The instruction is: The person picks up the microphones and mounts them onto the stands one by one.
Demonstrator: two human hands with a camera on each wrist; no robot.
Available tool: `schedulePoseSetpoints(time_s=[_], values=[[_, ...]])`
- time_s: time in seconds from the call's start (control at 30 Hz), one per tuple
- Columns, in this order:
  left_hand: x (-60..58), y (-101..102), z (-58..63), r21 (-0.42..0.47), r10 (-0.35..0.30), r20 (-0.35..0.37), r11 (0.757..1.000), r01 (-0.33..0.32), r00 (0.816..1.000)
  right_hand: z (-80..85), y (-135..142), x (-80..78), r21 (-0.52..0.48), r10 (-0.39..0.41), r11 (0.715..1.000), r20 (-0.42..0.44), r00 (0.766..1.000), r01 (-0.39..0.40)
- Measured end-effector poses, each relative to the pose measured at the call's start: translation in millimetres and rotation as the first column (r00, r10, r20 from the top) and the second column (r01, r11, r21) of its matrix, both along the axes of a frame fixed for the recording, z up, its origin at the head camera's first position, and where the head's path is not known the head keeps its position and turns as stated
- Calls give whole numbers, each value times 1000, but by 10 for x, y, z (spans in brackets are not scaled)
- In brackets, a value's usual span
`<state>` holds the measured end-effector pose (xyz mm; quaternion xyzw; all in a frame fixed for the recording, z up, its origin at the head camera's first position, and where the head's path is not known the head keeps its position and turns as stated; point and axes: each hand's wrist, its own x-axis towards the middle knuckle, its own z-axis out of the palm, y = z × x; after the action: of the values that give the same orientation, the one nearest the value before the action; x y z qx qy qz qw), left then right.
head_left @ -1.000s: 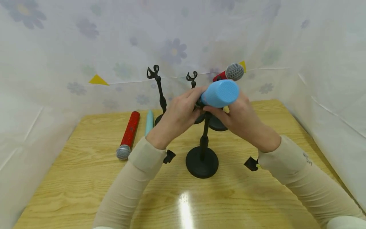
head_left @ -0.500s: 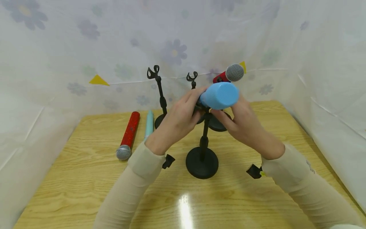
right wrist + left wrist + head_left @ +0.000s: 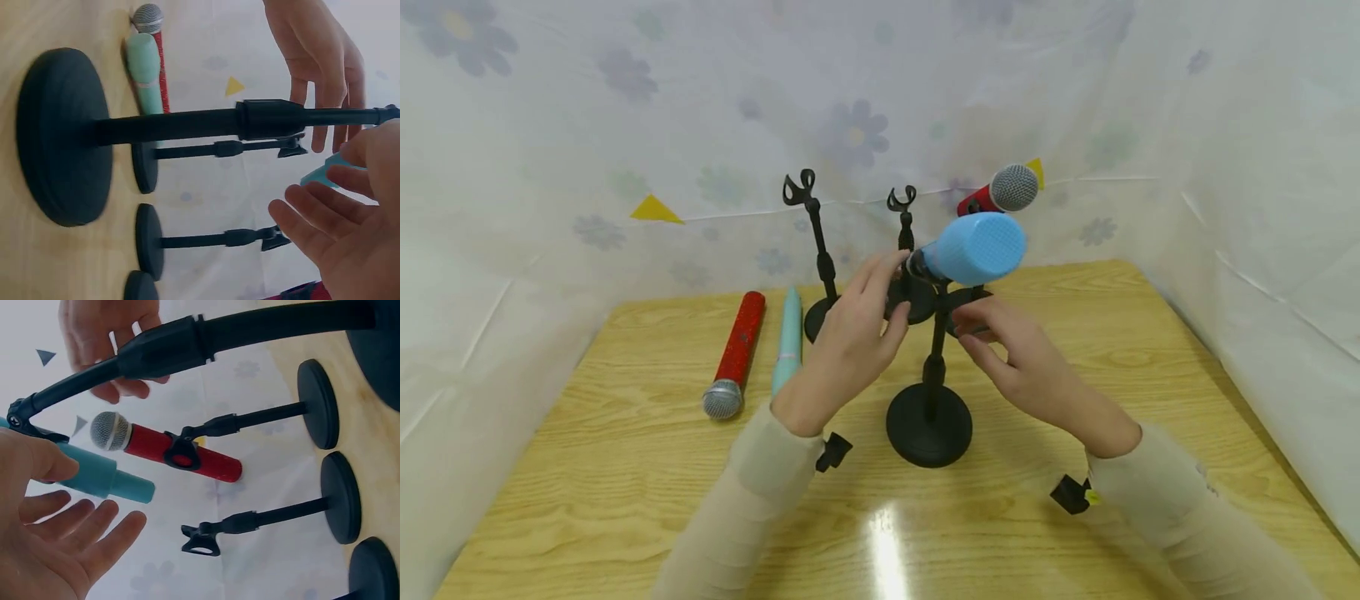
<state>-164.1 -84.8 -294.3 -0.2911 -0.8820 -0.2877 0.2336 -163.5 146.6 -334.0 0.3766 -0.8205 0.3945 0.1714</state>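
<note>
A blue microphone (image 3: 977,248) lies tilted in the clip atop the front black stand (image 3: 932,423), its broad head toward me. My left hand (image 3: 850,333) is beside the mic's narrow end, fingers loosely spread; in the left wrist view its thumb (image 3: 53,464) overlaps the blue body. To the right of the stand's pole and below the mic's head, my right hand (image 3: 1026,358) has its fingers slightly bent with nothing between them. Behind, a red microphone (image 3: 1000,193) with a silver mesh head rests in another stand's clip.
Two further black stands, one at the left (image 3: 822,250) and one in the middle (image 3: 906,218), have bare clips. On the wooden table (image 3: 625,500) at the left lie a glittery red microphone (image 3: 741,350) and a mint-green one (image 3: 788,342). A flowered white curtain (image 3: 715,108) hangs behind.
Both hands have come away from the blue microphone and moved down, the left one also leftward, their fingers loosening. The microphone stays on the front stand.
</note>
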Motion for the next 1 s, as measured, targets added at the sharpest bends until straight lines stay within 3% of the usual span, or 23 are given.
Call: schedulePoseSetpoints(time_s=[0.1, 0.2, 0.3, 0.4, 0.57, 0.67, 0.9, 1.0], values=[[26, -5, -104, 50, -26, 79, 999, 22, 997, -113, -11, 36, 46, 25, 998, 97, 995, -30], [50, 8, -213, 85, -113, 164, 991, 100, 980, -216, -34, 66, 72, 47, 995, 224, 973, -65], [63, 27, -301, 90, -229, 234, 973, 214, 945, -299, -58, 92, 70, 54, 994, 349, 935, -83], [76, 39, -360, 102, -334, 294, 943, 318, 896, -371, -73, 102, 41, 63, 995, 429, 901, -89], [85, 54, -418, 151, -412, 335, 911, 383, 848, -489, -109, 106, -26, 115, 993, 507, 854, -118], [77, 71, -445, 152, -397, 348, 918, 366, 849, -552, -133, 112, -27, 113, 993, 525, 844, -116], [66, 83, -499, 185, -349, 383, 936, 299, 855, -600, -168, 113, -21, 70, 997, 479, 875, -69], [70, 86, -517, 190, -334, 368, 941, 282, 868, -601, -175, 121, -10, 48, 999, 447, 893, -48]])
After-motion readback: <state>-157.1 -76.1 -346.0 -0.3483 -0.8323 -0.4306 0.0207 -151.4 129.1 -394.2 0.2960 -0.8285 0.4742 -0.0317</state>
